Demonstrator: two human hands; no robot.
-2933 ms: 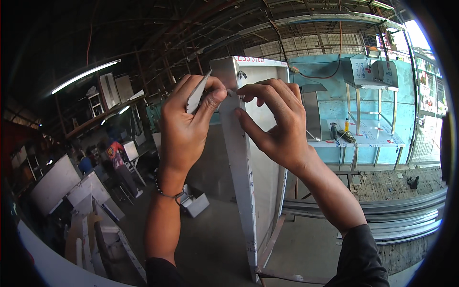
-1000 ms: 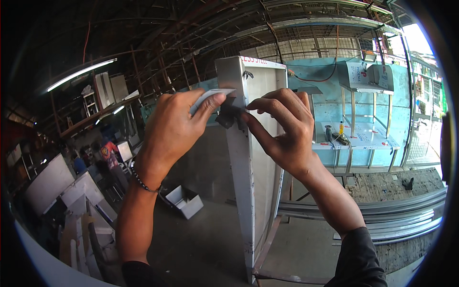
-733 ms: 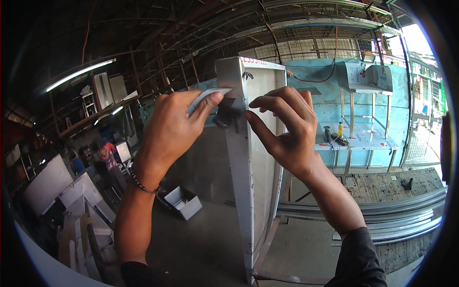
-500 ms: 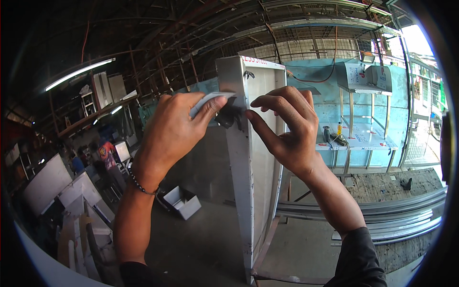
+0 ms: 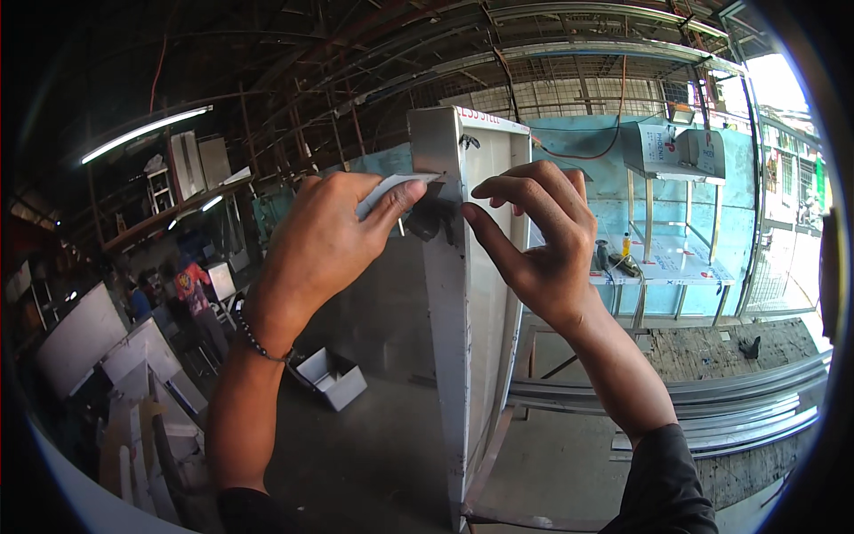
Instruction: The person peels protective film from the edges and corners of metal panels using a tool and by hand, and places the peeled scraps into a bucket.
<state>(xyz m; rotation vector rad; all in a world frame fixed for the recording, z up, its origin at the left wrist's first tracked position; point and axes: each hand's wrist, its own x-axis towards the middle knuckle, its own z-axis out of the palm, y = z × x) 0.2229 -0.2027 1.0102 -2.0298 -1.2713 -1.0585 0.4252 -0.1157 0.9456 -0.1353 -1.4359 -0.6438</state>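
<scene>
A tall metal panel frame stands upright in the middle, with a bare metal patch near its top and white film along its edges. My left hand pinches a thin light-grey flat piece between thumb and fingers. The piece tapers toward the panel's upper edge; whether its tip touches is hard to tell. A dark, crumpled-looking patch lies just below it. My right hand holds nothing and has thumb and forefinger apart, beside the panel's right edge.
An open metal box lies on the floor at left. Metal sheets and offcuts lean at far left, near a person in a red top. Long metal bars rest at right, before a metal table with tools.
The view has shifted slightly. The flat piece's tip now reaches a little further right over the panel's edge, and my right hand has moved slightly right with its fingers still apart.
</scene>
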